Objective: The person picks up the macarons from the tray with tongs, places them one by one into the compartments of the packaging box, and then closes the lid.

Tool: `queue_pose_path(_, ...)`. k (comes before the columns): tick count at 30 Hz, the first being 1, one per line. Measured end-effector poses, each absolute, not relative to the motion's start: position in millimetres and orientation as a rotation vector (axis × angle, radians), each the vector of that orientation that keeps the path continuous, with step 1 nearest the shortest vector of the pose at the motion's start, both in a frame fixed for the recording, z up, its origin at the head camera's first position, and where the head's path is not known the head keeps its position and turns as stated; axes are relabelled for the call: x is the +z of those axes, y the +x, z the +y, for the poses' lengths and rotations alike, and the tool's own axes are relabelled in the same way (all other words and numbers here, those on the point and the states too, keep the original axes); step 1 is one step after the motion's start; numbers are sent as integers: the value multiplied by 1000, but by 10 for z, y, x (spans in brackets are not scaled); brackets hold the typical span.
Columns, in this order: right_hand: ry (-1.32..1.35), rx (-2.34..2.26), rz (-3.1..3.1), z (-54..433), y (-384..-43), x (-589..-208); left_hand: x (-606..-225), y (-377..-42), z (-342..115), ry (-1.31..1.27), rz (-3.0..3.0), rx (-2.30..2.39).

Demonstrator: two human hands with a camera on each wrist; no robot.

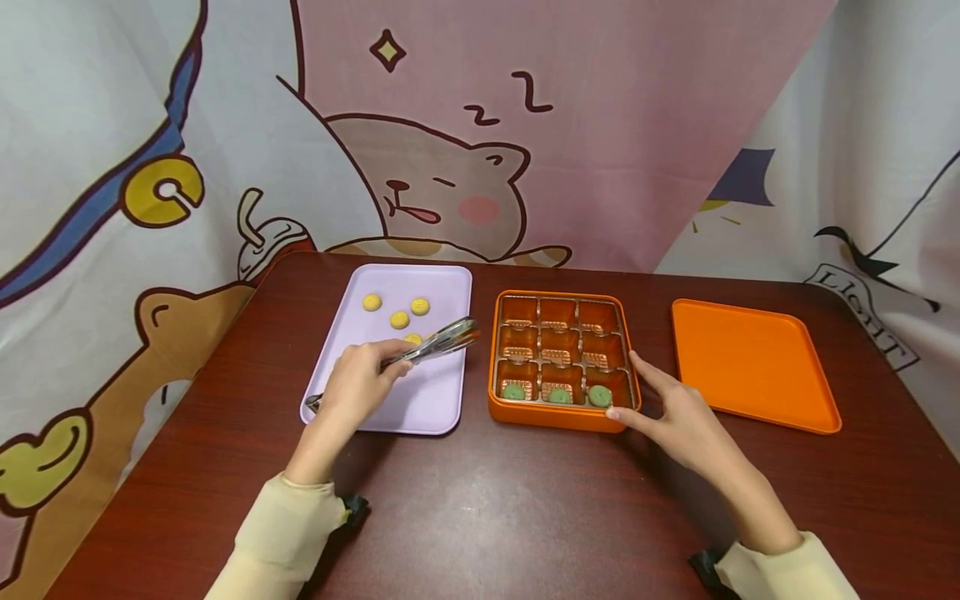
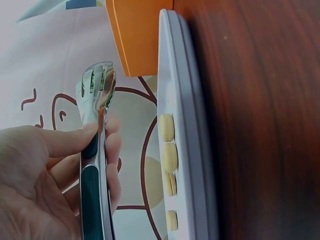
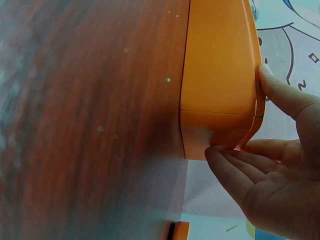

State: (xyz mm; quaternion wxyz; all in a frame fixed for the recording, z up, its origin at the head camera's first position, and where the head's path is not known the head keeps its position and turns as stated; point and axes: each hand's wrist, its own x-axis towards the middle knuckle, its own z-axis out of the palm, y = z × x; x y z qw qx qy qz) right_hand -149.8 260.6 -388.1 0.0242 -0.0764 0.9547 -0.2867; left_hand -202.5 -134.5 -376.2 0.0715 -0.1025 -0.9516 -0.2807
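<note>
Far left, left hand point(image 1: 358, 383): fingers and thumb gripping metal tongs, held up over lilac tray point(image 1: 431, 404).
Tongs point(image 1: 442, 337): slotted tips pointed right toward orange box point(image 1: 555, 417); dark green on handle, per left wrist view.
Lilac tray: flat on brown table point(image 1: 487, 517).
Yellow cookies point(image 1: 399, 319): four, on lilac tray; one partly hidden by tongs.
Orange box: center-right on table, beside lilac tray, well apart from left hand; holds 3x3 compartment insert point(image 1: 557, 328).
Green cookies point(image 1: 559, 397): three, one in each near-row compartment.
Right hand point(image 1: 686, 421): fingers fairly straight, spread from thumb; thumb on box's near rim, fingertips touching its right side.
Orange tray point(image 1: 753, 362): flat on table, far right, apart from box.
Backdrop point(image 1: 615, 100): cartoon-print cloth behind table, sleeping animal on it.
</note>
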Motion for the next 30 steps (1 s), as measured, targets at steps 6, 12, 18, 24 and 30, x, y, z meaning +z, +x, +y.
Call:
queue_pose_path(6, -231, -888, 2947, 2607, -1501, -3885, -3742, -2030, -1306, -325, -2852, -854)
queue_pose_path(12, -230, -879, 2951, 2607, -1498, -3888, -3722, -2038, -1259, -353, -2839, -860)
queue_pose_path(18, -233, -878, 2953, 2610, -1497, -3890, -3704, -2061, -1203, -393, -2822, -878)
queue_pose_path(24, -236, -883, 2954, 2609, -1495, -3893, -3701, -2083, -1135, -405, -2825, -896)
queue_pose_path(30, -229, -885, 2953, 2608, -1500, -3898, -3694, -2098, -1063, -411, -2834, -913)
